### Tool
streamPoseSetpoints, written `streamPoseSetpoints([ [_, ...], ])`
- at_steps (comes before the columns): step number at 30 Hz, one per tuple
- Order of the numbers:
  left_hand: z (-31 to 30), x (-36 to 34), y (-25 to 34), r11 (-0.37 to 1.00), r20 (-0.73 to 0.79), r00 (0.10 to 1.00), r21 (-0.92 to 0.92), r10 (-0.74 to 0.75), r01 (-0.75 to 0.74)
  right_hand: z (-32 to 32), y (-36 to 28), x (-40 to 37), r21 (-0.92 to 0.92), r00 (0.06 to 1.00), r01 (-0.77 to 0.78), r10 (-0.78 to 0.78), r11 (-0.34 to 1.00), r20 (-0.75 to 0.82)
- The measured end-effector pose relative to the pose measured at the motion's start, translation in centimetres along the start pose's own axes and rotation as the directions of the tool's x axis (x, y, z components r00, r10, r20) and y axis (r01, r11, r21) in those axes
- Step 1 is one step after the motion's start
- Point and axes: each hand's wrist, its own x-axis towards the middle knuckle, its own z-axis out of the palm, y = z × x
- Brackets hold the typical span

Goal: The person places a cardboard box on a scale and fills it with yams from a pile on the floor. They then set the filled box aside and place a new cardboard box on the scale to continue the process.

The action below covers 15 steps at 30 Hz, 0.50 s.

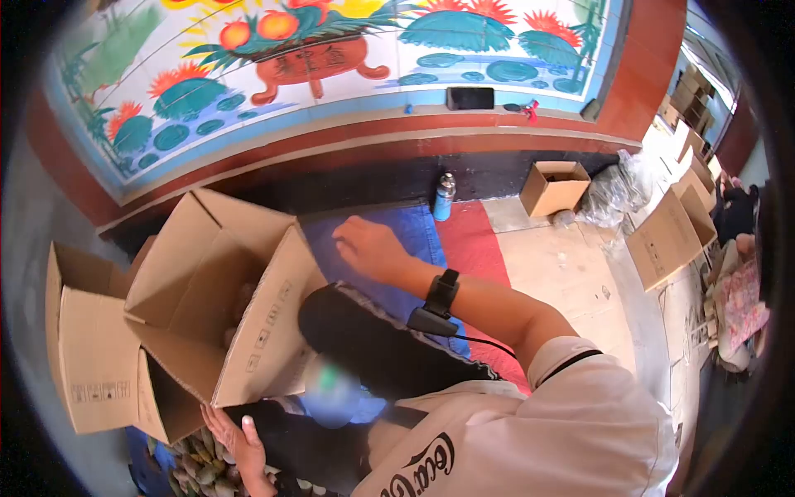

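Note:
My left hand (pixel 236 447) is at the lower left, its fingers stretched out against the bottom corner of an open cardboard box (pixel 269 323). The box stands tilted with its flaps up; a little of something roundish shows in its shadowed inside. My right hand (pixel 368 248), with a black watch on the wrist, hovers past the box's right side above a blue cloth (pixel 422 236). Its fingers are loosely bent, with nothing visible in them. Below my left hand lies a heap of brownish-green oval pieces (pixel 199 472), partly hidden.
Another open cardboard box (pixel 95 356) stands at the left. A blue flask (pixel 445 197), a small carton (pixel 555 189) and clear plastic bags (pixel 613 195) sit along the painted wall. A phone (pixel 470 98) rests on the ledge. Another person (pixel 737 298) is at the far right, near a carton (pixel 667 236).

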Motion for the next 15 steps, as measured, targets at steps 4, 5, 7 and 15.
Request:
streamPoseSetpoints([
  [4, 0.3, 0.2, -0.6, 0.993, -0.008, 0.999, -0.113, -0.033, 0.032, 0.5, 1.4, 0.0, 0.023, 0.998, -0.049, 0.048, 0.999, 0.028],
  [5, 0.0, 0.2, -0.3, 0.988, 0.021, 0.997, -0.139, -0.068, 0.071, 0.7, 1.7, 0.3, 0.033, 0.999, -0.045, 0.044, 0.998, 0.031],
  [7, -0.5, -0.1, 0.1, 0.979, 0.041, 0.991, -0.15, -0.131, 0.136, 1.2, 2.3, 1.1, 0.02, 0.998, -0.058, 0.058, 0.998, 0.012],
  [15, -2.9, 0.7, -0.2, 0.762, 0.073, 0.945, -0.573, -0.319, 0.302, 3.6, 3.9, 6.1, 0.131, 0.995, 0.012, -0.025, 0.991, 0.093],
])
